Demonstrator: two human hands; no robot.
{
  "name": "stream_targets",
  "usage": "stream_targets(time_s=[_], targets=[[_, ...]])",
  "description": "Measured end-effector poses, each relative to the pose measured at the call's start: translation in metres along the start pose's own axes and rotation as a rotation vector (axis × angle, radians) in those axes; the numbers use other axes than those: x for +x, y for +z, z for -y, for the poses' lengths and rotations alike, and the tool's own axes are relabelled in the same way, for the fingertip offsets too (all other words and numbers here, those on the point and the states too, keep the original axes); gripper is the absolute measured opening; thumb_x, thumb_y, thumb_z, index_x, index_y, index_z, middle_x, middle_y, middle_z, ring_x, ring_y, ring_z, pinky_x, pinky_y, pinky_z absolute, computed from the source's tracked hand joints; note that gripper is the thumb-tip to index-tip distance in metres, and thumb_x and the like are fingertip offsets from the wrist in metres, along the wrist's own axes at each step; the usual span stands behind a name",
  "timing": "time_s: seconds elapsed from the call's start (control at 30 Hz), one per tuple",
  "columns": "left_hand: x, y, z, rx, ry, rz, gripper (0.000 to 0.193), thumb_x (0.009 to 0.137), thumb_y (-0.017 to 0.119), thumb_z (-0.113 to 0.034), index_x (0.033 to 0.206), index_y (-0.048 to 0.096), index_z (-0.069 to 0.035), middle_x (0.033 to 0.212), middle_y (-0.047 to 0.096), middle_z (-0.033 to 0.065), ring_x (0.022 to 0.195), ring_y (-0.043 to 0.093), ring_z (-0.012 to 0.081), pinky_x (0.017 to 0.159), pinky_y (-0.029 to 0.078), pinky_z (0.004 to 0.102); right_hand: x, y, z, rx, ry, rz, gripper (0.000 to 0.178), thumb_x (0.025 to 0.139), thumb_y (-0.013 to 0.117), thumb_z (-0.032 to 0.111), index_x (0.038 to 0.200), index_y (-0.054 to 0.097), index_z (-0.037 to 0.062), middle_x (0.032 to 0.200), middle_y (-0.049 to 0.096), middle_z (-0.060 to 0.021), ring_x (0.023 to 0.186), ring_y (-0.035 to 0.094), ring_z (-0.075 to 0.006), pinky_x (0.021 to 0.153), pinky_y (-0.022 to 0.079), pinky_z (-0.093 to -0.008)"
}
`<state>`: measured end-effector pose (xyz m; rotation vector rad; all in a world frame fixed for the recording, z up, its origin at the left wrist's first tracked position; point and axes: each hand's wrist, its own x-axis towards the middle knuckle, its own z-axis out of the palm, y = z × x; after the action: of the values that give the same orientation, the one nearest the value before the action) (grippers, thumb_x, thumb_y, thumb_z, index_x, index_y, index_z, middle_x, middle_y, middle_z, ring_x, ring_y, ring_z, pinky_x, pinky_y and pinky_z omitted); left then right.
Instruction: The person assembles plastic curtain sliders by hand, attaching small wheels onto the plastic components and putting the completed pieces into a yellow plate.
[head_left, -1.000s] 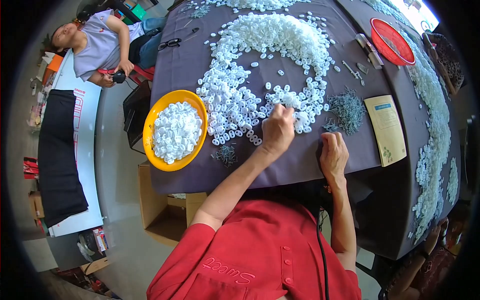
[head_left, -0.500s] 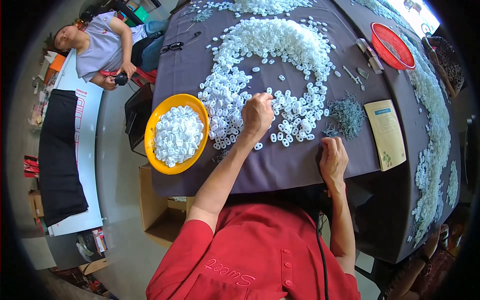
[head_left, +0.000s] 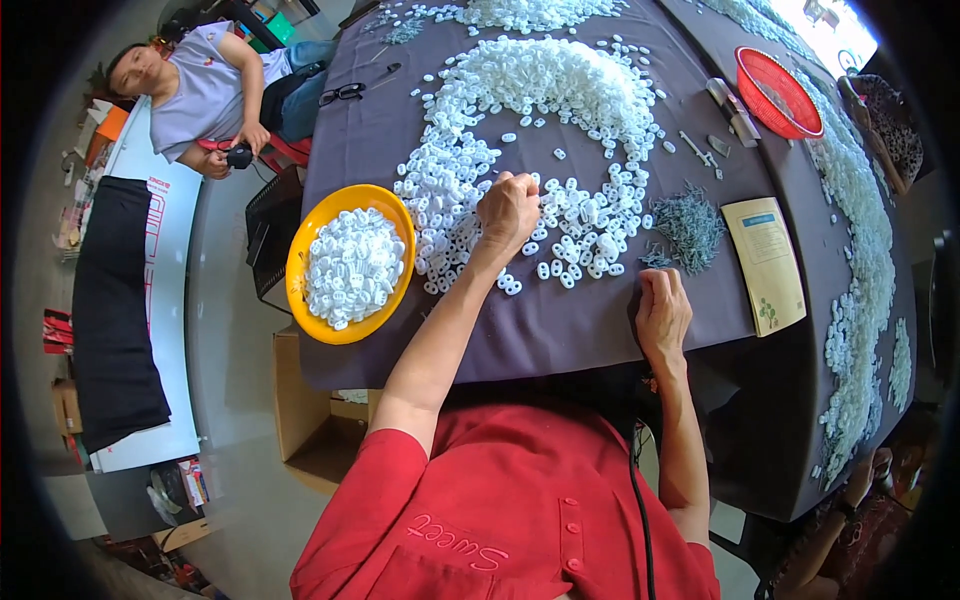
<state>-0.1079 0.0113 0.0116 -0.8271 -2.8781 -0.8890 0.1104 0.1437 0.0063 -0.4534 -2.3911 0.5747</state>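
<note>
White two-holed pieces (head_left: 555,75) spread across upper centre, likely for easy reach; a yellow plate (head_left: 297,265), centre left, keeps more contained. Left hand (head_left: 508,212), amid the spread, and right hand (head_left: 664,310), near grey pins (head_left: 688,228), curl fingers narrow; contents I cannot tell.

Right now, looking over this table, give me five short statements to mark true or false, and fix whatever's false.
1. The left hand is at the white pieces. True.
2. The right hand is nearer the grey heap than the orange bowl. True.
3. The orange bowl is empty. False: it is heaped with white pieces.
4. The dark-framed glasses lie left of the red basket. True.
5. The red basket sits between the two hands. False: it is to the right of both.
</note>
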Motion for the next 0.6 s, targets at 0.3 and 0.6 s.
stream_targets(time_s=[0.3,0.6], targets=[[-0.078,-0.003,-0.036,-1.188,-0.377,0.181,0.011,0.078,0.06,-0.002,0.088,0.065,0.001,0.067,0.062,0.0033,0.052,0.057,0.0084,0.045,0.046,0.0201,0.004,0.006,0.031,0.292,0.084,0.044,0.004,0.084,0.051,0.002,0.087,0.053,0.0023,0.079,0.053,-0.0102,0.067,0.055,-0.0209,0.06,0.043,-0.0279],[-0.116,0.016,-0.047,-1.42,-0.476,0.17,0.007,0.081,0.057,0.0,0.088,0.059,0.002,0.075,0.063,0.0091,0.059,0.062,0.0154,0.051,0.054,0.0267,-0.004,0.025,0.049,0.651,0.411,0.219,0.006,0.083,0.052,0.002,0.089,0.054,0.0007,0.074,0.057,-0.0085,0.064,0.053,-0.0142,0.059,0.044,-0.0271]])
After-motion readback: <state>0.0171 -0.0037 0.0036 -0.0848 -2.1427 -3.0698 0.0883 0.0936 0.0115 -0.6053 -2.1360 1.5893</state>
